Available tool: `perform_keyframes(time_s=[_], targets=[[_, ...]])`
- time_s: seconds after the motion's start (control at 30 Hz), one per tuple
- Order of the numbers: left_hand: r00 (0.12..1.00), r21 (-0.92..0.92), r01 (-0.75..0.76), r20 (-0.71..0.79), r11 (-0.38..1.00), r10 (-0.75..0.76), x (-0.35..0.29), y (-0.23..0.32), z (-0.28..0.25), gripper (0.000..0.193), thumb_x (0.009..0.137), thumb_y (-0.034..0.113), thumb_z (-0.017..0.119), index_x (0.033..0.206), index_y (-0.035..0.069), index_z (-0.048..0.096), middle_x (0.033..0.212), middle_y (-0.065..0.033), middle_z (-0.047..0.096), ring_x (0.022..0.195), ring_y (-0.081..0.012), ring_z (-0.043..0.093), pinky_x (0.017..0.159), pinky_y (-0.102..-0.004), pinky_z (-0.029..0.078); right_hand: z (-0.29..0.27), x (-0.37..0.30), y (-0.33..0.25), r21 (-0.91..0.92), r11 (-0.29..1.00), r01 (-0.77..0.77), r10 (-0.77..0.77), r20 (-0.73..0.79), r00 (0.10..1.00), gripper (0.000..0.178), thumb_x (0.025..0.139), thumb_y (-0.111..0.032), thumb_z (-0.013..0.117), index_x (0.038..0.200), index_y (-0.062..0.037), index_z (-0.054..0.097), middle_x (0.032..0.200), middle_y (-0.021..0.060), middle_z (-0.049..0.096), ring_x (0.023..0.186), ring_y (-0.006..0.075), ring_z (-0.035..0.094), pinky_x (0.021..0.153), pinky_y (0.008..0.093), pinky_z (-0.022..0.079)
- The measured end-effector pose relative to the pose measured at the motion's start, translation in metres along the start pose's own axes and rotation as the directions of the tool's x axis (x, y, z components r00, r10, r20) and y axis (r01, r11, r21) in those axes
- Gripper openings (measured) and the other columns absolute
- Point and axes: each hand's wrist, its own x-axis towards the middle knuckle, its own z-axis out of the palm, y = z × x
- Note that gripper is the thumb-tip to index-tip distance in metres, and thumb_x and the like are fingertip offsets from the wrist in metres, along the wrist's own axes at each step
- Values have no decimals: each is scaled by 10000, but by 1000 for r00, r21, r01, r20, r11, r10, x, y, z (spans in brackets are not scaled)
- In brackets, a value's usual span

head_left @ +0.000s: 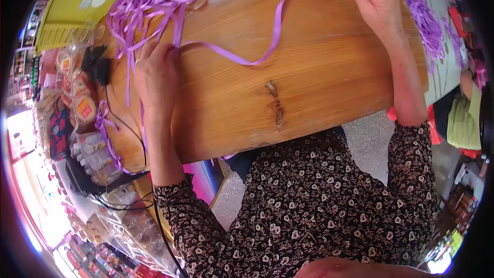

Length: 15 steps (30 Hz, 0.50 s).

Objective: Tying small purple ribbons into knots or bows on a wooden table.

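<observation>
My left hand (157, 69) is closed at the left side of the wooden table, its fingers curled on a purple ribbon (277, 27). From there the ribbon runs slack across the wood in a loose curve toward my right hand (378, 7) at the upper right. The right thumb tip touches or nearly touches the ribbon's end, while the thumb and the other fingers stand apart. Some of those fingertips pass out of the picture at the top. Just beyond my left hand lies a big tangled heap of purple ribbons (149, 5), with strands hanging down around the hand.
A yellow-green plastic basket (67, 13) stands at the upper left of the wooden table (329, 67). Packaged goods (80, 98) and a black cable (126, 123) crowd the left edge. More purple ribbon (422, 20) lies on a pale surface to the right, near another person's green clothing (463, 123).
</observation>
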Motion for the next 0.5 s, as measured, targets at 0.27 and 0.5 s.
perform_keyframes(time_s=[0.27,0.5], targets=[[971,-55,58,-229,997,-69,-2,27,-21,46,841,8,567,864,5,607,810,-143,581,732,-281,564,637,-357,444,7,-19,2,307,951,-41,1,128,992,194,799,-36,642,993,-33,636,886,92,618,823,250,588,745,322,470],[878,-884,371,236,283,-417,-6,81,-29,81,884,35,579,946,-10,608,825,-60,628,672,-82,549,602,-199,433,35,-52,-45,756,653,39,-357,261,897,207,795,-145,674,958,-21,650,872,107,611,823,277,568,749,365,464]])
